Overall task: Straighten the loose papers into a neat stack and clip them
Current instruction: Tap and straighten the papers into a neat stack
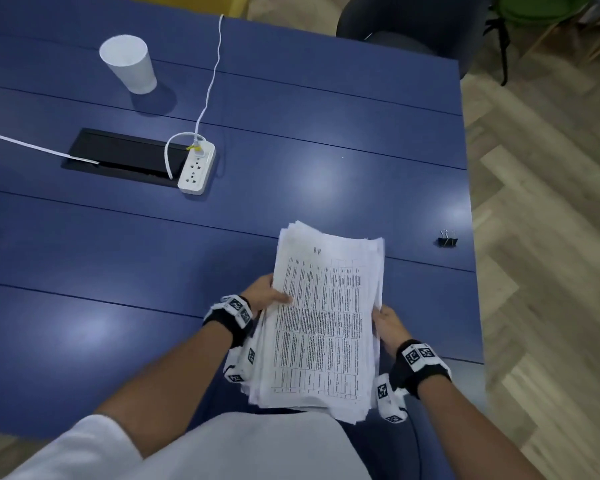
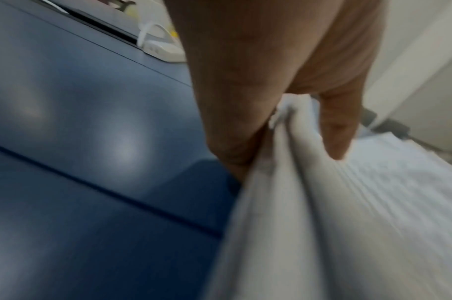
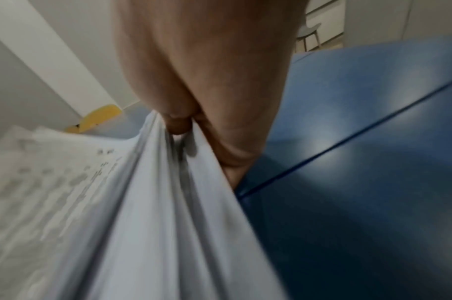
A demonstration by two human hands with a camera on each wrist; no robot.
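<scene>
Papers: a thick stack of printed papers (image 1: 326, 320) is held up off the blue tabletop (image 1: 153, 254), between the two grips, with its long axis running away from the person.
Stack edges: uneven, with sheets fanning out at the near and far ends, so the straightening looks unfinished.
Left grip: the left hand (image 1: 265, 294) pinches the stack's left long edge, thumb on the top sheet and fingers underneath; the left wrist view shows the sheets squeezed between thumb and fingers.
Right grip: the right hand (image 1: 388, 325) clasps the right long edge, fingers curled round the sheets from the side.
Clip: a black binder clip (image 1: 447, 239) lies on the tabletop, forward and to the right of the right grip, well apart from the papers and close to the tabletop's right edge.
Nearer hand: the right one is nearer the clip.
Next move, as a judgement: square the edges first, then let the right hand reach for the clip while the left keeps hold.
</scene>
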